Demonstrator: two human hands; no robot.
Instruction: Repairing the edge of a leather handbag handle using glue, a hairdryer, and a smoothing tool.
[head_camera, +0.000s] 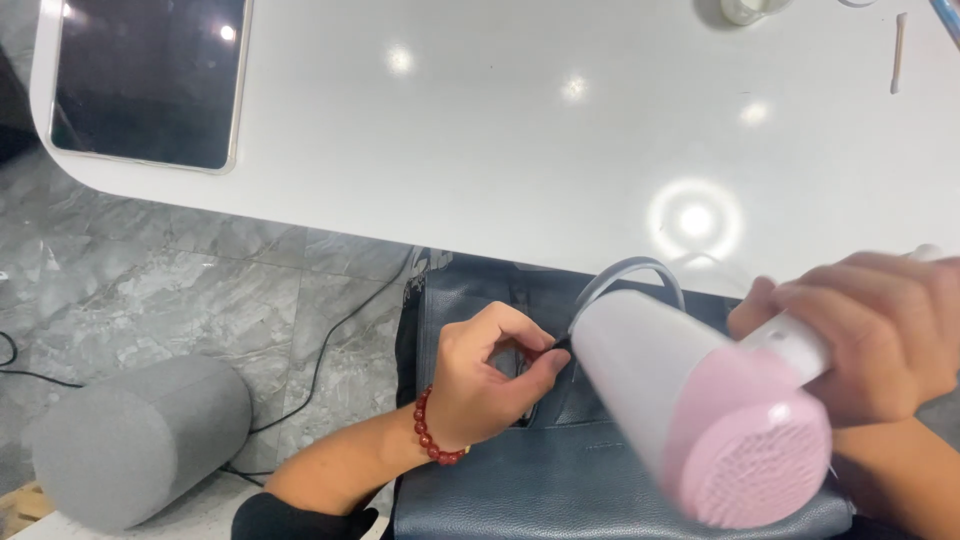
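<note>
— Heat on one spot, is that the idea here?

— It looks so. The right hand (880, 335) is wrapped around the white handle of a pink and white hair dryer (700, 400), with the nozzle aimed toward the left hand (490, 380). That hand pinches something small and dark on the bag (560, 470) between thumb and fingertips; it may be a zipper pull or a strap end, but the dryer blurs that corner.

— So how would you do it well?

— I'd keep the nozzle a little off the leather and sweep it rather than hold it fixed, and keep the pinching fingers out of the airflow.

— Where does the bag sit?

— The dark blue bag lies below the edge of the white table (500, 150), on the person's lap by the look of it, directly under both hands. The dryer hovers just above its right half, its mouth almost touching the left fingertips. A red bead bracelet (432, 432) circles the left wrist.
</note>
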